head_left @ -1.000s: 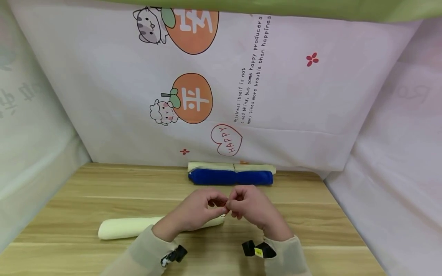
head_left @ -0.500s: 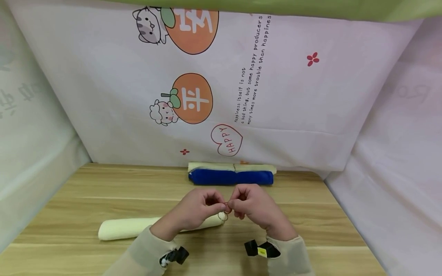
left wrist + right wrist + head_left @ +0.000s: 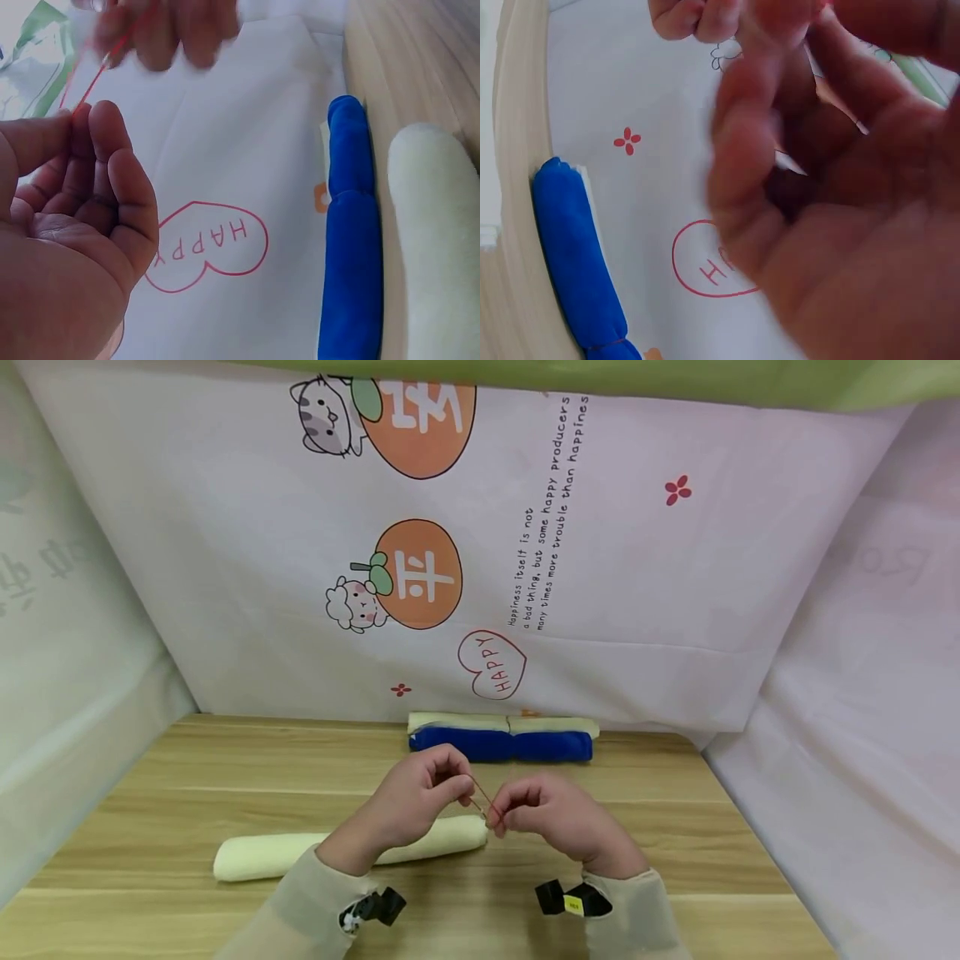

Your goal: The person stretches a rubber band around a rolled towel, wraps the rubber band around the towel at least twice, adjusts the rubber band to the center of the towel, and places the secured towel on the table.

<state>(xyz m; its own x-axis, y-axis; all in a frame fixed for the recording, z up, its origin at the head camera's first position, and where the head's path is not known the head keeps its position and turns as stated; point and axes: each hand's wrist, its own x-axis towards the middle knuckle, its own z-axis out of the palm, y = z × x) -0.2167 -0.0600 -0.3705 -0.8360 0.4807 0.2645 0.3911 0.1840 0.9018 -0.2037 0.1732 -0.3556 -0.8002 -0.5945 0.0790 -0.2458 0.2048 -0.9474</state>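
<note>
A thin red rubber band [image 3: 486, 795] is stretched in the air between both hands. My left hand [image 3: 408, 800] pinches one end of it between thumb and fingertips, as the left wrist view shows. Lower and to the right, my right hand [image 3: 561, 820] pinches the other end, its fingers curled in and blurred in the right wrist view. Beneath and behind the left hand lies a rolled cream towel [image 3: 258, 857] on the wooden table, partly covered by that forearm. Its right end sits just below the band in the head view.
At the back of the table [image 3: 285, 760] a blue rolled towel [image 3: 551, 747] lies against a second cream roll [image 3: 457, 720], each drawn in at the middle. A printed white cloth [image 3: 622, 568] hangs behind them, and pale cloth walls stand on both sides.
The hands have moved apart, the left one up and leftward, the right one slightly down. The red rubber band, earlier bunched at the fingertips with a loop hanging, is now stretched between them.
</note>
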